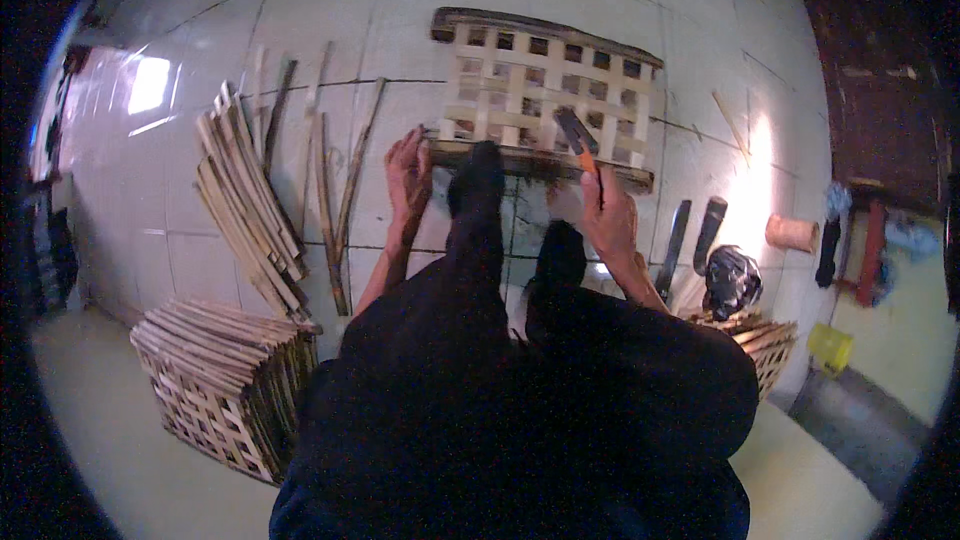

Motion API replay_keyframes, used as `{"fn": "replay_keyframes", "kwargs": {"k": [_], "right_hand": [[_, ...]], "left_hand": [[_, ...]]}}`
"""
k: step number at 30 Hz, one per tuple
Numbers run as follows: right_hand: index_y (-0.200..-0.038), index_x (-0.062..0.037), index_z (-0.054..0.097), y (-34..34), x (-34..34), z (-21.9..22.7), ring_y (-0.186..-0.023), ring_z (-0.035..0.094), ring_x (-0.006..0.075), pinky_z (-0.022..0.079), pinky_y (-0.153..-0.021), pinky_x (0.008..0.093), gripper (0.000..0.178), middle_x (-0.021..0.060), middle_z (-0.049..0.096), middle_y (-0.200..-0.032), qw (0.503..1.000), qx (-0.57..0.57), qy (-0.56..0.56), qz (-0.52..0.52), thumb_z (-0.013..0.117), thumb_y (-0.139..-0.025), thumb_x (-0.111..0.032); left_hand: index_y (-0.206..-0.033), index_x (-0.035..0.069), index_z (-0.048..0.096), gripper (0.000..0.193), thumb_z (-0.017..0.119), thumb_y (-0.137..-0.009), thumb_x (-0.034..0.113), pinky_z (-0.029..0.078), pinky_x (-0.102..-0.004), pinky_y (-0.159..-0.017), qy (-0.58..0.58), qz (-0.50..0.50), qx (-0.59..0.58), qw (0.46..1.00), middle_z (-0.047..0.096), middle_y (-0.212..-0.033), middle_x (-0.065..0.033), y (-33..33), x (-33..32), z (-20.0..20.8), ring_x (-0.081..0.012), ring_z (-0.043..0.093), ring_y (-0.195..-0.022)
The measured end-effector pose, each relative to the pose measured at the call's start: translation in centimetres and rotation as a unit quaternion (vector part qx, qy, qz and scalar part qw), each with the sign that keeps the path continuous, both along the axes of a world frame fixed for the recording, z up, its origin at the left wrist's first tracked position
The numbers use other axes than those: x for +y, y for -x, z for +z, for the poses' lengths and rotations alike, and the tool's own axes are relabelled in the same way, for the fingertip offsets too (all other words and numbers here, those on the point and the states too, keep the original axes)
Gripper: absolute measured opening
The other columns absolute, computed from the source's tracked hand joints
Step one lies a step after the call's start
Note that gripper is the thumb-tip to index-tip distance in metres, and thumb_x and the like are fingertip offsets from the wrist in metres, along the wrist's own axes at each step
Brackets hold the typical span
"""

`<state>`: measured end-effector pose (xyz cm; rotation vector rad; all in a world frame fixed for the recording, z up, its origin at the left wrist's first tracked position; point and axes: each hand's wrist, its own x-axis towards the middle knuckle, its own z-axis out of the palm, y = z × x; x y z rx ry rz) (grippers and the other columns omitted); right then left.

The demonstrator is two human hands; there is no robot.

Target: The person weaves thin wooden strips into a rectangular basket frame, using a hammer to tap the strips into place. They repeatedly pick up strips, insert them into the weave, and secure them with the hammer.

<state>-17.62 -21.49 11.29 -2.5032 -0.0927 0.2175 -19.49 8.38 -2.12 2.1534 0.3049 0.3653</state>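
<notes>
A woven bamboo panel (520,95) lies on the tiled floor in front of me. Pale crossing strips make up its lattice, and dark bars run along its far and near sides. At the left end of the near bar, my left hand (408,170) has its fingers closed around the tip. My right hand (608,210) grips the orange handle of a hammer (577,130). The dark hammer head is above the right part of the panel; whether it touches is unclear. My dark-covered feet (478,175) are at the near bar, the left one overlapping it.
Loose bamboo strips (250,200) lie in a fanned pile on the left. Stacked lattice panels (215,370) stand nearer. On the right are a dark blade-like tool (676,235), a black plastic bag (732,280), an orange-brown cylinder (792,233) and a yellow container (830,348).
</notes>
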Motion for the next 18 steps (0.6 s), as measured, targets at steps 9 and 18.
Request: {"fn": "replay_keyframes", "kwargs": {"k": [9,18], "right_hand": [[-0.110,-0.0030,0.053,2.1,-9.6,-8.4,-0.095,0.058,0.0387,0.046,-0.080,0.0460,0.033,0.0196,0.058,-0.108,0.992,-0.068,0.048,-0.092,0.057,-0.092,-0.031],[-0.110,-0.0042,0.057,5.1,-4.4,-9.2,-0.092,0.055,0.0329,0.045,-0.080,0.0458,0.034,0.0135,0.055,-0.097,0.958,-0.264,0.095,0.055,0.067,-0.080,-0.016]], "left_hand": [[-0.116,0.002,0.062,0.032,0.058,-0.092,0.021,0.040,-0.0416,-0.098,-0.090,0.032,-0.007,0.995,0.061,-0.118,-0.0173,-1.8,-1.0,2.7,-0.0346,0.052,-0.112],[-0.105,0.003,0.065,0.024,0.065,-0.082,0.006,0.046,-0.0375,-0.089,-0.080,-0.085,-0.106,0.988,0.063,-0.109,-0.0150,-1.4,-4.3,7.4,-0.0324,0.058,-0.102]]}}
